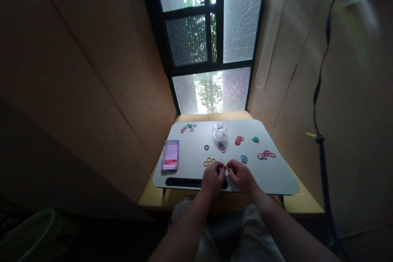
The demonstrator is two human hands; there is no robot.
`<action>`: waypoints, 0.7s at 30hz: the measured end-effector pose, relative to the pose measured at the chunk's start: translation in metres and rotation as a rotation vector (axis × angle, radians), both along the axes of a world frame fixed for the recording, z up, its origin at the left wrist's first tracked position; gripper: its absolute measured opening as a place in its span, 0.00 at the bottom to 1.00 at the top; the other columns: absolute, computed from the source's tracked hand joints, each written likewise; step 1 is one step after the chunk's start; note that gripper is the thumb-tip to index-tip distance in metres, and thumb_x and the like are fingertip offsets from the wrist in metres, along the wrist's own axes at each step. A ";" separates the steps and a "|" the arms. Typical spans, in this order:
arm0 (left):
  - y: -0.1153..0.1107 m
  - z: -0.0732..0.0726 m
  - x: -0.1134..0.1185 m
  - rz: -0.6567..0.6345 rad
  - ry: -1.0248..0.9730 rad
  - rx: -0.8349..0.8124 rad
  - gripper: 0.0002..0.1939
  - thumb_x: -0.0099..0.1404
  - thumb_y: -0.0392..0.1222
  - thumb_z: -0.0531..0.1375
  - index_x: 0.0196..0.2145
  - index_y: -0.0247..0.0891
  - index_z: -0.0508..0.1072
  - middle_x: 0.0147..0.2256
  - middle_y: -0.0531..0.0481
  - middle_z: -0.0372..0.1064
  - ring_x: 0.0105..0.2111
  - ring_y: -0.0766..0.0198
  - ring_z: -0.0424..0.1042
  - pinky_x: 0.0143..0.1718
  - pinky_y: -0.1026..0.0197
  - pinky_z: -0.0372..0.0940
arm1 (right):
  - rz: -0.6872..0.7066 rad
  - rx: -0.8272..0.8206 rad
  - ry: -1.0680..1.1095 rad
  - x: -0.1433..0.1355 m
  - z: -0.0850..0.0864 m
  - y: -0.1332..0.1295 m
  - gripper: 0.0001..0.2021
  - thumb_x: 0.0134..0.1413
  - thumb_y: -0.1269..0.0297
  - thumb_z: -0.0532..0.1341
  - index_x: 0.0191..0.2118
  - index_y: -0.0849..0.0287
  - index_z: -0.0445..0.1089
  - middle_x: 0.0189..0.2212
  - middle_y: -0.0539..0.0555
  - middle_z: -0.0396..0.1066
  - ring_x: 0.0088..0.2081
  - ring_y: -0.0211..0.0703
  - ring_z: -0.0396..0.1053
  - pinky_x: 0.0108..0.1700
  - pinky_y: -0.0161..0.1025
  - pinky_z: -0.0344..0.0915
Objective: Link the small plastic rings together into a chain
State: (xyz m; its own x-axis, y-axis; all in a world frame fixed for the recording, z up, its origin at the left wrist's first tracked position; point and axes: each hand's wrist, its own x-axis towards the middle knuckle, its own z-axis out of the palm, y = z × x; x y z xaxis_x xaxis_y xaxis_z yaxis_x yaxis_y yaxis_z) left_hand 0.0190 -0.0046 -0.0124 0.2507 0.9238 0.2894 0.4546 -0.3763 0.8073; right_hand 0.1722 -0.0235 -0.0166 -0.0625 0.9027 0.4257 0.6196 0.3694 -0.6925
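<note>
My left hand (214, 176) and my right hand (241, 175) meet above the front of the white lap table (260, 178). Pinched between their fingertips is a small yellow elastic band (226, 167), partly hidden by the fingers. Just beyond my left hand lies a cluster of yellow bands (209, 161). Blue bands (244, 158) are a little past my right hand. Purple bands (221, 147) and a dark band (206, 147) lie farther back, in front of a clear plastic jar (220, 132).
Red bands (239, 140), green bands (255, 139) and pinkish-red bands (266, 154) sit on the right. A mixed-colour group (188, 127) lies back left, with a phone (170, 155) nearer. A dark slot (183, 182) runs along the table's front. A cable (321, 90) hangs at right.
</note>
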 end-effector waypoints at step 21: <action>-0.003 0.002 0.000 -0.004 0.013 -0.019 0.04 0.62 0.41 0.57 0.33 0.39 0.67 0.26 0.55 0.67 0.26 0.67 0.66 0.30 0.65 0.58 | -0.078 -0.003 -0.012 -0.001 -0.004 0.001 0.04 0.53 0.67 0.55 0.27 0.56 0.62 0.21 0.47 0.64 0.24 0.38 0.61 0.28 0.34 0.56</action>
State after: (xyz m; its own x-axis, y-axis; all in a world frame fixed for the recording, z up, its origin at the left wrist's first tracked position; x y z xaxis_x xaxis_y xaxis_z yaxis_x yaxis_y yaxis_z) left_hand 0.0195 -0.0080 -0.0105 0.2579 0.9281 0.2687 0.4633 -0.3628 0.8085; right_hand 0.1710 -0.0222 -0.0202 0.0030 0.9065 0.4222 0.6550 0.3173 -0.6858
